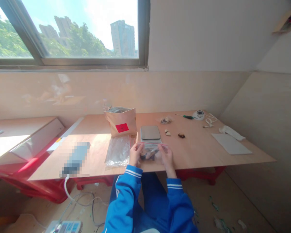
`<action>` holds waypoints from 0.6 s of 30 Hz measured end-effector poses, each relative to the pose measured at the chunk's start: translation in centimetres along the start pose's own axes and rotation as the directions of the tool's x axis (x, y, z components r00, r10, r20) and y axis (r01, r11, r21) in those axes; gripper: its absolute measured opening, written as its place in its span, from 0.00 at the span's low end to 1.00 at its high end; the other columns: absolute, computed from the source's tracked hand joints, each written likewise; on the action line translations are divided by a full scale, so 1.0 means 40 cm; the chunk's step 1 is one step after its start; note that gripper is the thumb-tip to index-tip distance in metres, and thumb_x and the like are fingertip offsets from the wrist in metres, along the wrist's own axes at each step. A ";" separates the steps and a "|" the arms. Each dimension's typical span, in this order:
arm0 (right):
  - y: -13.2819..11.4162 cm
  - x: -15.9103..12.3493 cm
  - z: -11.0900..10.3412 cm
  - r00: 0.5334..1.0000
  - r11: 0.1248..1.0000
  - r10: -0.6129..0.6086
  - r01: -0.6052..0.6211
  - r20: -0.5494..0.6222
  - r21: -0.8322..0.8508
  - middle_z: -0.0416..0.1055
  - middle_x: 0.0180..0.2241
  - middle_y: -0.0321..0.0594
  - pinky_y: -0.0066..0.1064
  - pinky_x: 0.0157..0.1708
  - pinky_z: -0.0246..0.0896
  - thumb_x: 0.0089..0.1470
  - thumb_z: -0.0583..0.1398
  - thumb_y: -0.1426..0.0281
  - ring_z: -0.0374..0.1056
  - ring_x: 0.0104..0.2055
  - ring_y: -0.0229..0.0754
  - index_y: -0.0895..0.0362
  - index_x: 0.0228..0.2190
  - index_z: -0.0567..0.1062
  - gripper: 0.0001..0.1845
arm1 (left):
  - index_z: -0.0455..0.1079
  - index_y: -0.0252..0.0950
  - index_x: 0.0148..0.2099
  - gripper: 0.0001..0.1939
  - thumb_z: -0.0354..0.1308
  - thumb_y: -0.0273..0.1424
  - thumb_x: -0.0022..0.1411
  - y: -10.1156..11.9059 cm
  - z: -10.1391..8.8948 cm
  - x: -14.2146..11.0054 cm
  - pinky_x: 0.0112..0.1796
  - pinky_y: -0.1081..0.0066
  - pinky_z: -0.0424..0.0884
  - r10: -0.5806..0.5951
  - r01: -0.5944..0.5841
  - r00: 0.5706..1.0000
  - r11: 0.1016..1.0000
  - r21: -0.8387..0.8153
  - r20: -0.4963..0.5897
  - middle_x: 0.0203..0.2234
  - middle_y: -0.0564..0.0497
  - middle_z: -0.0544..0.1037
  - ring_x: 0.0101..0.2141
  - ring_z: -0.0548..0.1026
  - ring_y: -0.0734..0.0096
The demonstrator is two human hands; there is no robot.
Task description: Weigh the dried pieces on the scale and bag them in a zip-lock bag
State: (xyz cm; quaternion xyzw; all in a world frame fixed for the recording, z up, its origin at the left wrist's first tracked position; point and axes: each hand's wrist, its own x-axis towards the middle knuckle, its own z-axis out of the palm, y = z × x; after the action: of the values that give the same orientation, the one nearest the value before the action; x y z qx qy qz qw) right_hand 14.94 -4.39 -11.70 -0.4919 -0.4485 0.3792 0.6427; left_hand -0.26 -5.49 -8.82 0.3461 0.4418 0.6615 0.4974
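A clear zip bag (150,153) with a red strip along its top and dark and pale pieces inside is stretched between my hands. My left hand (135,153) pinches the top edge near its left end. At the other end, my right hand (167,155) grips the same edge. Just behind the bag lies a flat scale (150,132) with a metal plate, nothing on it. A stack of empty clear bags (118,151) lies left of my left hand. Behind that stack stands a brown paper pouch (122,123) with a red label, its mouth open.
Right of the scale lie a pale piece (167,133), a dark piece (181,135) and a small filled bag (165,120). Farther right are a green-handled screwdriver (188,117), a white dome camera (198,115) and a white sheet (231,144). A blurred-out device (76,159) lies left.
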 end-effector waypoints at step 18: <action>-0.188 0.098 0.103 0.699 0.714 -0.157 0.569 0.698 -0.409 0.70 0.18 0.33 0.27 0.22 0.45 0.50 0.63 0.67 0.63 0.20 0.38 0.52 0.23 0.75 0.06 | 0.67 0.34 0.32 0.21 0.67 0.45 0.46 -0.035 -0.011 0.018 0.34 0.73 0.68 0.086 -0.085 0.996 0.994 -0.070 0.015 0.26 0.51 0.76 0.29 0.74 0.72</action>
State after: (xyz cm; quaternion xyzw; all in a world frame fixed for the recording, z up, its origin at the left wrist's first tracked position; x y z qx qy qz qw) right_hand 12.58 -1.26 -3.13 -0.4106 -0.8210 0.2130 0.3347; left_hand -0.37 -4.74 -10.27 0.3535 0.3988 0.6939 0.4842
